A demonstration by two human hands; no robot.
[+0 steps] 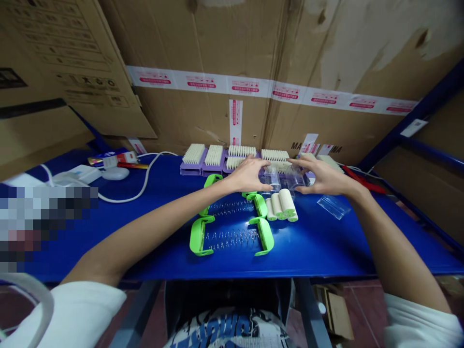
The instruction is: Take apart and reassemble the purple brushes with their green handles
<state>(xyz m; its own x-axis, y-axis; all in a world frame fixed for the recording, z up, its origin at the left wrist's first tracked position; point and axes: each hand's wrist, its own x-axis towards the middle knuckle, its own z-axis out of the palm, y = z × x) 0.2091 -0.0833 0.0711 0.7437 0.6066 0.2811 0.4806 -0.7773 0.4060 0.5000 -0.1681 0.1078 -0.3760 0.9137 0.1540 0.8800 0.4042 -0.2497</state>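
My left hand [253,175] is closed by its fingertips on a clear plastic piece [272,178]. Facing it, my right hand [322,177] pinches another clear plastic piece [295,179]; whether the two pieces touch is hard to make out. Just below them lie several cream rollers [286,202] with green ends, stacked in a small pile. Left of the rollers are bright green end brackets [197,237], set in facing pairs with thin metal springs [232,238] stretched between them. A flat clear plastic strip [333,207] rests beneath my right wrist.
Purple holders [192,169] with rows of cream pieces line the back, against a cardboard wall [203,116]. At the left are a white cable [145,181], a computer mouse [115,173] and small boxes. A red tool [362,181] lies at the right, near the blue frame [431,150].
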